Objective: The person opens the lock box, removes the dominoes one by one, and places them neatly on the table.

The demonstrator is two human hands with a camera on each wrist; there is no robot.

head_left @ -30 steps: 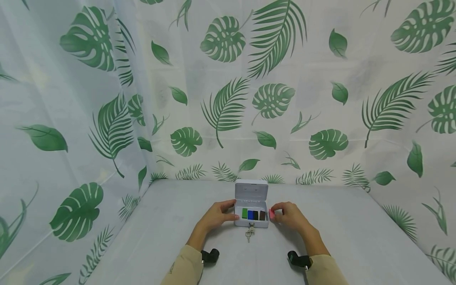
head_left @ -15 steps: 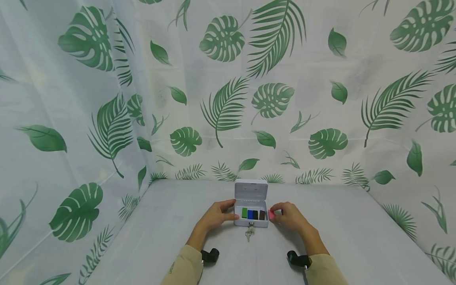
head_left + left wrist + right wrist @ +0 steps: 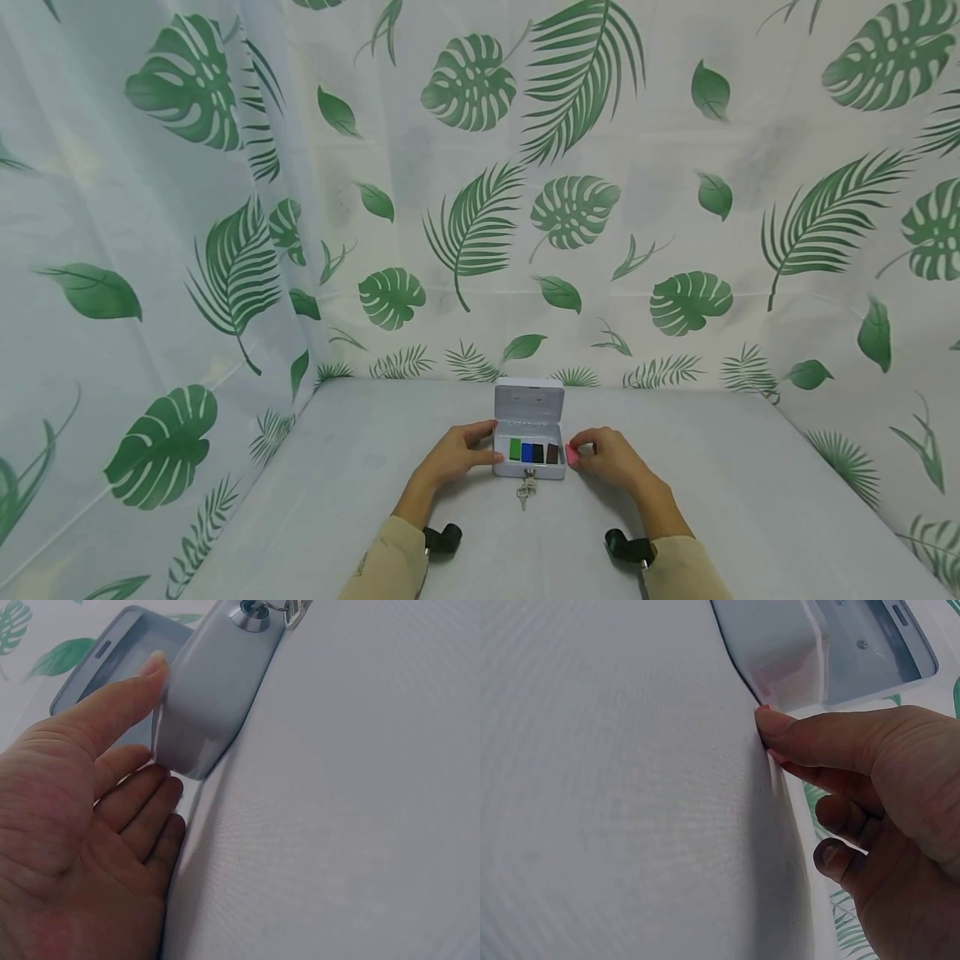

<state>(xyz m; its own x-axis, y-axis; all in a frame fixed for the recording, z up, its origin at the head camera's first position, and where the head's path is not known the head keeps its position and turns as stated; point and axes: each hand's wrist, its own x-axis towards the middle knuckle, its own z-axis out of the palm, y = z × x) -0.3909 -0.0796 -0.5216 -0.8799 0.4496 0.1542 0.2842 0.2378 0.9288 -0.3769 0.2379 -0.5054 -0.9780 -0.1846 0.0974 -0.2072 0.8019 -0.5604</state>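
A small light-grey metal cash box point(image 3: 529, 472) stands on the table with its lid point(image 3: 529, 403) raised. Inside lie a green piece point(image 3: 515, 449), a blue piece point(image 3: 527, 452), a black piece point(image 3: 537, 453) and a dark brown piece point(image 3: 552, 453), all flat and rectangular. My left hand point(image 3: 454, 454) rests against the box's left side, fingers fairly straight, thumb point(image 3: 155, 666) at the rim. Just right of the box, my right hand point(image 3: 611, 456) pinches a small pink piece point(image 3: 572, 454) between thumb and index finger at the table surface. Fingertips cover much of this piece in the right wrist view.
A key ring with keys point(image 3: 523, 495) hangs from the lock at the box's front and reaches the table. The table point(image 3: 517, 550) has a whitish cover. Leaf-patterned curtain point(image 3: 480, 250) closes off the back and sides. Each wrist carries a black camera mount point(image 3: 442, 538).
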